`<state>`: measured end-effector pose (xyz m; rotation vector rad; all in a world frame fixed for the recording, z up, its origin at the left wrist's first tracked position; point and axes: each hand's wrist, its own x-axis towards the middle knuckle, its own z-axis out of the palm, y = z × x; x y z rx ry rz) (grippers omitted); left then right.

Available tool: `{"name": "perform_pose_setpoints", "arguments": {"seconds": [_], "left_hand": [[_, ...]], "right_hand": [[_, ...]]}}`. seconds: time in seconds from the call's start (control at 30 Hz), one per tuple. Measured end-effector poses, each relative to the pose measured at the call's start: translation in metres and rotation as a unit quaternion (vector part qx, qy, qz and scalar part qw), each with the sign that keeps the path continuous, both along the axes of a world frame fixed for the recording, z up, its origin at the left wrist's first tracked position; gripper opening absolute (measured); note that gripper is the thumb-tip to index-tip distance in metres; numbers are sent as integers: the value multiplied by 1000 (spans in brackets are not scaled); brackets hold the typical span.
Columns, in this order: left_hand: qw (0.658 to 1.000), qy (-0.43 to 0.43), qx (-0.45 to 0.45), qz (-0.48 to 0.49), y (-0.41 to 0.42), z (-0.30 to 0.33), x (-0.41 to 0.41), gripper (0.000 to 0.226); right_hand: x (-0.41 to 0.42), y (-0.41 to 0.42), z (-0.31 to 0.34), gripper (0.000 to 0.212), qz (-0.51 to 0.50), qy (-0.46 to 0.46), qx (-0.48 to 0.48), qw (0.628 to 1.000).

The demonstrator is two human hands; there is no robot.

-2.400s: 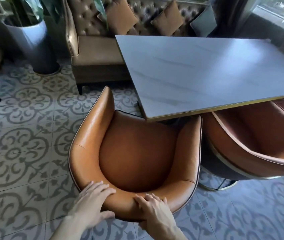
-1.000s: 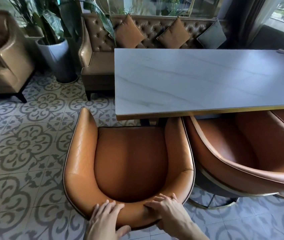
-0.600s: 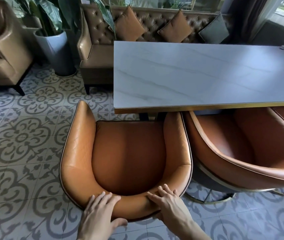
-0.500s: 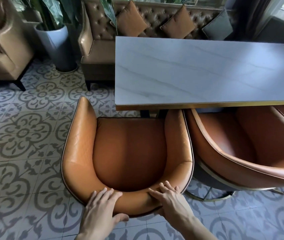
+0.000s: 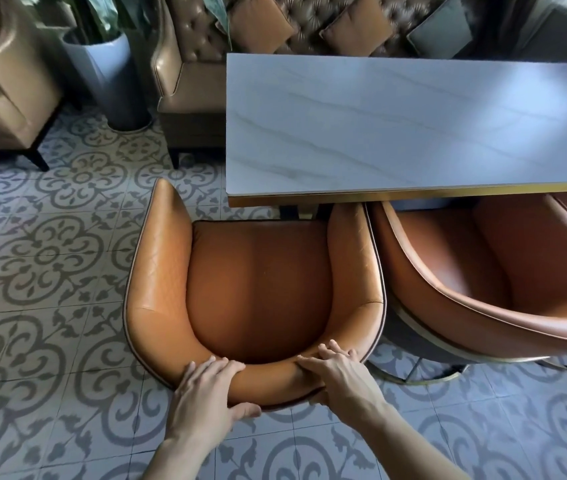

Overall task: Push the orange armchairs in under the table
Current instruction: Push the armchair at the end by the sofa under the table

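Observation:
An orange leather armchair (image 5: 258, 289) stands square to the near left corner of the grey marble table (image 5: 396, 133). Its seat front reaches the table's gold edge; its left arm sticks out past the table's left end. My left hand (image 5: 206, 393) and my right hand (image 5: 337, 375) both grip the top of its curved backrest, fingers over the rim. A second orange armchair (image 5: 500, 271) sits right beside it, its front partly under the table.
A tufted brown sofa (image 5: 199, 64) with cushions runs behind the table. A white planter (image 5: 109, 74) and a tan armchair (image 5: 1, 81) stand at the far left. Patterned tile floor (image 5: 43, 258) lies open to the left.
The armchair has swung from an angled pose to square with the table and slid forward toward its edge. Both hands have stayed on the backrest.

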<state>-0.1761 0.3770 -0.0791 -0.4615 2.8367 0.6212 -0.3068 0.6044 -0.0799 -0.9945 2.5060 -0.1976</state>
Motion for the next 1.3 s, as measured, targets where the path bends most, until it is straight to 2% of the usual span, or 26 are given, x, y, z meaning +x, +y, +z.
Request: {"name": "perform_pose_setpoints", "arguments": {"seconds": [0.57,1.0,1.3], "left_hand": [[1000,-16,4,-5,0,3,-3,79],[999,-18,-21,-18,-3,11,-7,75],[998,-46,-13,-29,16,12,-8,77]], "right_hand": [[9,3,-22,71,-13,52,-24,998],[8,2,-11,70,-9,33,-20,999],[-1,14,12,71,-54,-28,-6,998]]}}
